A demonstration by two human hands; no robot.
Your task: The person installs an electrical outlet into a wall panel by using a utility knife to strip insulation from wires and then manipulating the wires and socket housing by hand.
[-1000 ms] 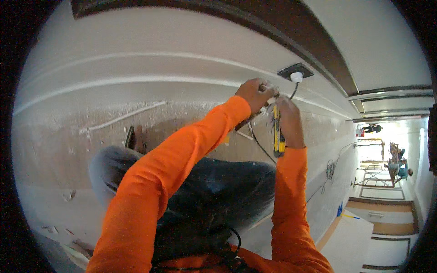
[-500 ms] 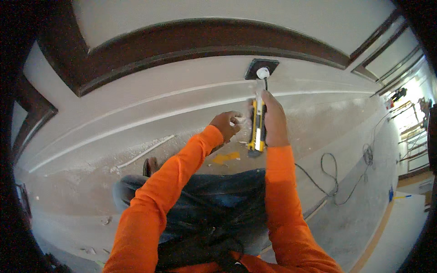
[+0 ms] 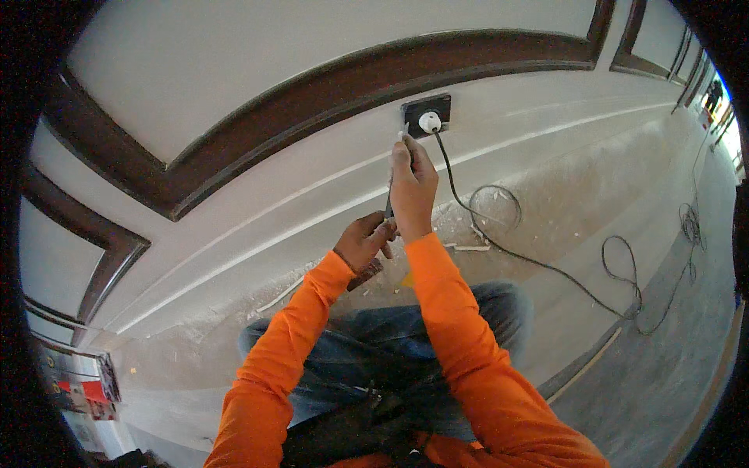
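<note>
My right hand [image 3: 413,183] is closed around a utility knife [image 3: 389,204], raised against the wall at the lower left of a black socket plate [image 3: 413,113]. Only a dark strip of the knife's handle shows below my fingers. Its upper end sits close to the plate's left edge, partly hidden by my fingertips. My left hand [image 3: 365,243] lies lower, its fingers bent in around the bottom end of the handle. A white round plug [image 3: 430,122] sits in the socket, with a black cord [image 3: 491,242] hanging from it.
Dark brown moulding [image 3: 312,109] frames the wall above the socket. A white skirting board [image 3: 257,234] runs below. Dust and white scraps [image 3: 472,248] lie along the wall's foot. The cord loops [image 3: 624,273] across the floor to the right.
The utility knife went from upright below the plug, its yellow side showing, to the plate's left edge. My left hand rose to its lower end. The view swung right.
</note>
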